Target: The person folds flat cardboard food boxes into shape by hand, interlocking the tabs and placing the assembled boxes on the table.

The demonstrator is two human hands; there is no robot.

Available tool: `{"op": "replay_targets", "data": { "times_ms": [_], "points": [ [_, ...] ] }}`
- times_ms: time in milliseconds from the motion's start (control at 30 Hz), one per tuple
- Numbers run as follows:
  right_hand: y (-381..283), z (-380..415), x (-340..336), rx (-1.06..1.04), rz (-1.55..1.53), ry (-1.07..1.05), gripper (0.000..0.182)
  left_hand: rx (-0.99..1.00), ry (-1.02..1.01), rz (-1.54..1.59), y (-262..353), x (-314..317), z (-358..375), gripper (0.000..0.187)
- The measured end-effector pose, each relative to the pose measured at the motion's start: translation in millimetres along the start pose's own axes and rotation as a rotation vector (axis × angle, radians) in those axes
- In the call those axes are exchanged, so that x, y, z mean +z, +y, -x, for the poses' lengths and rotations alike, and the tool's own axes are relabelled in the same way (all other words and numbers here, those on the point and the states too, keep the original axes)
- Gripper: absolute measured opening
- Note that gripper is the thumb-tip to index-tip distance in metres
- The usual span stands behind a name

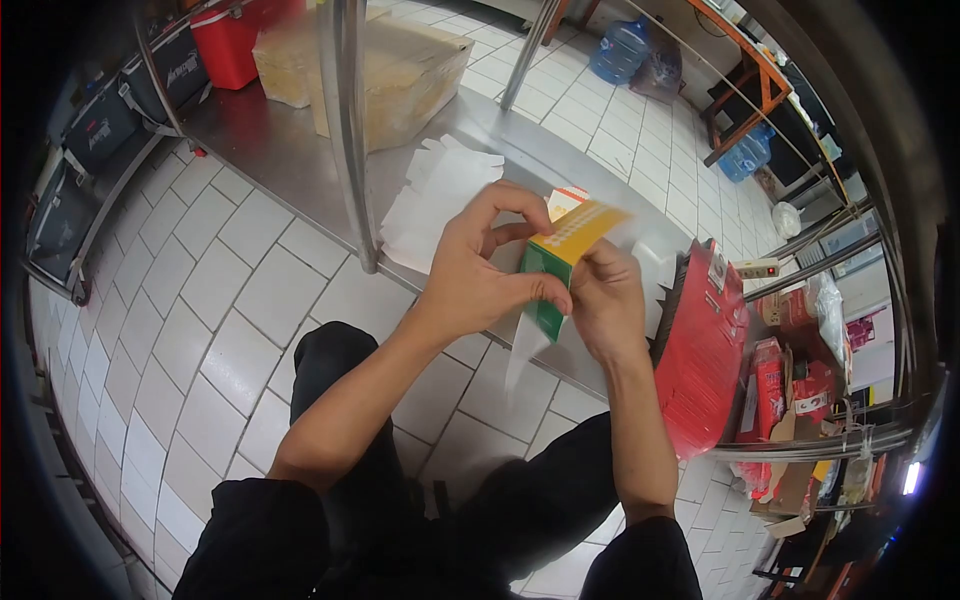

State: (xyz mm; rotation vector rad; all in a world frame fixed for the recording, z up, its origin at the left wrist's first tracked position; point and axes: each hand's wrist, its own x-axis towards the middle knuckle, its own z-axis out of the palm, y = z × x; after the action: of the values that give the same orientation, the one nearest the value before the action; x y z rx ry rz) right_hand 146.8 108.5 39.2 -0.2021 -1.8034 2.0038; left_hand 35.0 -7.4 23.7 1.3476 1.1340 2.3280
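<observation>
Between both hands is a small green and yellow carton (546,262) of thin card, partly folded, its yellow flap (585,228) blurred at the far end. My left hand (475,265) pinches it from the left, thumb across the green face and index finger at the upper edge. My right hand (608,300) grips its right side, and some of those fingers are hidden behind the card. A pale flap hangs beneath. Just beyond, a red, white and yellow piece of card (567,202) shows partly. White cut-out sheets (440,200) lie left of my hands.
A steel shelf (235,135) with upright posts (345,130) bears a brown cardboard box (395,75) and a red cooler box (225,45). At the right stands a large red bundle (705,350). Blue water bottles (620,50) stand on the tiled floor (215,290).
</observation>
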Motion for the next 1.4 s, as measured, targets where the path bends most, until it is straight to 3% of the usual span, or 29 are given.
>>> {"op": "replay_targets", "data": {
  "times_ms": [67,167,267,333,367,433,500,533,600,633,700,733,800,833,900,933,1033,1067,1133,1167,1233,1300,1400],
  "points": [
    [3.4,-0.6,-0.1,-0.038,0.122,-0.038,0.018,-0.028,0.036,-0.064,-0.4,-0.4,0.0,0.022],
    [-5.5,-1.5,10.7,0.049,0.009,0.021,0.02,-0.047,0.065,-0.118,-5.4,-5.9,-1.2,0.02],
    [-8.7,-5.0,11.3,0.068,-0.234,-0.154,0.021,-0.092,0.118,-0.137,-4.4,-16.5,-5.3,0.017],
    [-5.6,-5.0,13.7,-0.027,0.141,-0.175,0.02,-0.105,0.132,-0.205,-4.1,-19.5,-5.6,0.014],
    [-3.0,-6.0,15.5,-0.025,0.142,-0.177,0.02,-0.045,0.176,-0.315,-5.3,-18.6,-5.4,0.011],
    [3.9,-7.5,17.3,-0.109,0.268,-0.011,0.019,0.012,0.217,-0.424,-2.8,-16.1,-4.8,0.01],
    [10.2,-9.9,11.2,-0.128,0.22,0.101,0.017,0.266,0.378,-0.749,6.4,-11.6,-5.1,0.012],
    [10.5,-12.1,9.8,-0.147,0.17,0.21,0.016,0.267,0.376,-0.747,8.0,-10.7,-3.4,0.012],
    [3.7,-17.0,11.2,-0.168,0.06,0.25,0.017,0.329,0.168,-0.488,11.2,-11.1,2.0,0.014],
    [-0.5,-18.2,12.3,-0.2,-0.13,0.269,0.02,0.329,0.171,-0.491,11.6,-12.9,5.1,0.014],
    [-3.2,-19.7,8.2,-0.246,-0.341,0.275,0.025,0.011,-0.219,-0.385,11.9,-15.4,10.5,0.019],
    [-4.3,-19.4,8.6,-0.245,-0.339,0.273,0.025,0.011,-0.216,-0.385,12.9,-13.3,7.9,0.019],
    [-10.6,-17.6,12.0,-0.282,-0.473,0.351,0.026,-0.742,-0.211,-0.288,15.8,-3.5,-2.8,0.02],
    [-10.4,-16.8,10.7,-0.283,-0.472,0.351,0.026,-0.741,-0.211,-0.287,10.5,0.5,-3.2,0.02],
    [-6.9,-15.1,6.0,-0.263,-0.413,0.315,0.031,-0.416,0.29,0.45,-0.1,6.1,-3.4,0.025],
    [-5.6,-13.4,0.2,-0.265,-0.417,0.321,0.031,-0.421,0.286,0.447,0.9,4.0,-5.7,0.025],
    [2.2,-9.3,-10.9,-0.066,-0.062,0.189,0.027,-0.291,0.378,0.288,1.7,-9.7,-10.3,0.028],
    [8.2,-10.3,-4.7,-0.273,0.296,0.416,0.025,-0.292,0.377,0.285,-0.8,-11.5,-9.7,0.028],
    [3.7,-10.3,2.6,-0.478,0.66,0.642,0.025,-0.302,0.371,0.231,-2.9,-12.3,-9.4,0.029],
    [-7.7,-11.3,5.4,-0.754,0.905,0.498,0.025,-0.299,0.369,0.233,-2.1,-10.8,-9.8,0.029],
    [-18.8,-13.9,8.2,-1.025,1.143,0.336,0.029,-0.345,0.263,0.253,1.0,-7.0,-7.3,0.03],
    [-19.3,-12.4,7.1,-1.032,1.369,0.221,0.03,-0.338,0.265,0.318,1.4,-3.1,-4.4,0.03],
    [-16.5,-11.9,-0.3,-0.986,1.29,0.239,0.022,-0.324,0.235,0.42,4.8,2.0,-4.0,0.031]
  ]
}}
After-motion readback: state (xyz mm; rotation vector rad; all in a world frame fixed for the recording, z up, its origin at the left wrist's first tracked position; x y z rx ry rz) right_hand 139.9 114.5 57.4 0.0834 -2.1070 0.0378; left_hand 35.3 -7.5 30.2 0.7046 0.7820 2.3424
